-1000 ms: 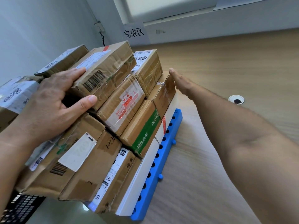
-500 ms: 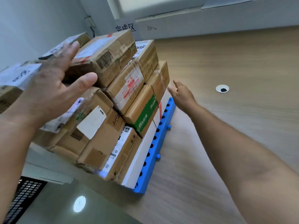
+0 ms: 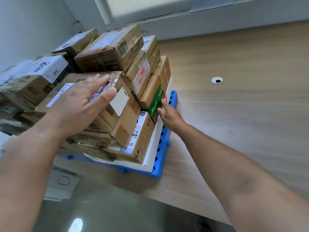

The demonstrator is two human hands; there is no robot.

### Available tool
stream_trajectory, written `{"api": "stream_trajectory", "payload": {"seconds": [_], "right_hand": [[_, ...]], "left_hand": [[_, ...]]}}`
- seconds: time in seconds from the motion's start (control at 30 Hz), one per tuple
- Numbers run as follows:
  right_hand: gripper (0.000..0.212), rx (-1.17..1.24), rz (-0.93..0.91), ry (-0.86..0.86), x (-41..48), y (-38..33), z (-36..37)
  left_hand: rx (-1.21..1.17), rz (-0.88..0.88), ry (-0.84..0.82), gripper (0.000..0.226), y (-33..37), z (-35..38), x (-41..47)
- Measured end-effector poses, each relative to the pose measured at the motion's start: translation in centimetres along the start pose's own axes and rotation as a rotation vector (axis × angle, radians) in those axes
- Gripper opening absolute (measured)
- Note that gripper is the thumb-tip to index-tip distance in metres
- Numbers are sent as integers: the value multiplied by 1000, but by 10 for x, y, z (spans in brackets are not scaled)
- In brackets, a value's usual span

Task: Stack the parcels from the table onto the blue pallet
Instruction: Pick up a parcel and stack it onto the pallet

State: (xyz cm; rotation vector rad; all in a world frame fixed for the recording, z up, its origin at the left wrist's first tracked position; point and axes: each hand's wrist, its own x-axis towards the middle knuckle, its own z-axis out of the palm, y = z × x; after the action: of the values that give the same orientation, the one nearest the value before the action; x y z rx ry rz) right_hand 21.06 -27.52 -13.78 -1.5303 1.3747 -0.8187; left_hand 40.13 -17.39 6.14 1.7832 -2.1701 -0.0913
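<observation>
Several brown cardboard parcels are piled on the blue pallet [image 3: 158,171] at the table's near left corner. A large taped parcel [image 3: 110,51] tops the pile. My left hand [image 3: 80,104] lies flat, fingers spread, on a labelled parcel [image 3: 117,91] in the middle layer. My right hand [image 3: 168,114] presses its fingertips against the side of the parcel with a green band [image 3: 154,101], close to a white flat box [image 3: 155,148] at the bottom. Neither hand grips anything.
The wooden table [image 3: 242,114] stretches to the right, with a round cable hole [image 3: 217,80]. More parcels [image 3: 33,76] sit at the left, against the wall. The table's near edge runs below the pallet, with glossy floor [image 3: 100,211] beyond it.
My left hand came down from the top parcel onto the middle-layer parcel. My right hand moved from the pile's far end back to the green-banded parcel. The view tilted downward.
</observation>
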Motion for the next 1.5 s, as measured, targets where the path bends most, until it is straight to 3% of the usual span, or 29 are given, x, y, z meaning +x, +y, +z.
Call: {"api": "stream_trajectory", "payload": {"seconds": [0.13,0.27,0.43,0.53,0.8,1.5], "right_hand": [[56,33,-22,71,-21,-9,2],[60,74,-72,125,-73,-6,17],[102,10,-122,47,-130,1,57],[115,-133,-166,34,-137,-7,73],[91,-221,-119,56,-143,-15,76],[87,-439,-186,2,-144,-8,68]], "left_hand": [[-45,51,36,81,-9,-8,-8],[-4,125,88,90,-27,-10,-29],[153,161,48,97,-42,-5,-38],[202,161,56,93,-41,-3,-39],[256,176,56,96,-46,-1,-32],[271,212,56,92,-50,2,-34]]}}
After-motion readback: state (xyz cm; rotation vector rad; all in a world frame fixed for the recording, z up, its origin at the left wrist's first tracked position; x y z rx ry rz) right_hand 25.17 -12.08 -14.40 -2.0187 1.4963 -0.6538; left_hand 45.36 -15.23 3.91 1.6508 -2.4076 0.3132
